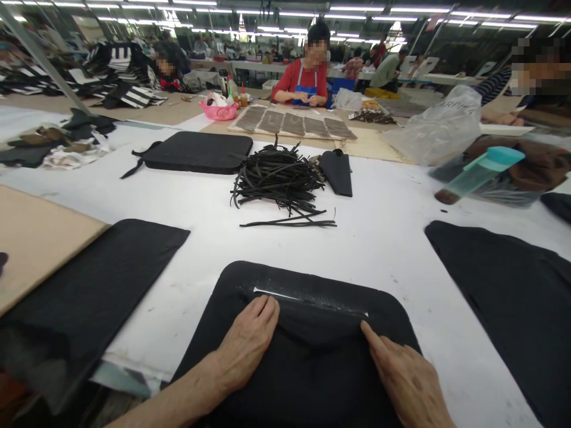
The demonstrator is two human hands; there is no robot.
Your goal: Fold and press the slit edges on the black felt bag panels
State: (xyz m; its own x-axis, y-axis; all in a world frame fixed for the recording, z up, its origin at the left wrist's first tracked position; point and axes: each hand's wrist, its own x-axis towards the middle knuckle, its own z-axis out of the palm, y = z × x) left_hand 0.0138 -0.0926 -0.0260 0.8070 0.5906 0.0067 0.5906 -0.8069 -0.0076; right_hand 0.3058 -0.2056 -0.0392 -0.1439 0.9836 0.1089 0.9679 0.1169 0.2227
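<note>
In front of me on the white table lies a black fabric panel point(312, 368) with rounded corners. Near its far edge runs a narrow slit point(285, 295), white showing through it and whitish specks around it. My left hand point(247, 339) is closed, its bent fingers gripping the fabric just below the slit's left end. At the right end, my right hand point(404, 374) has its index finger against the fabric and the other fingers curled in; its thumb is hidden. Between the hands the cloth sags in soft folds.
Beyond the panel sits a heap of black strips point(281, 175), with a black padded piece point(198, 151) to its left. Black fabric point(504, 297) lies at right, more point(98, 297) at left. A teal-lidded bottle point(482, 172) leans at right. A co-worker point(303, 77) sits across.
</note>
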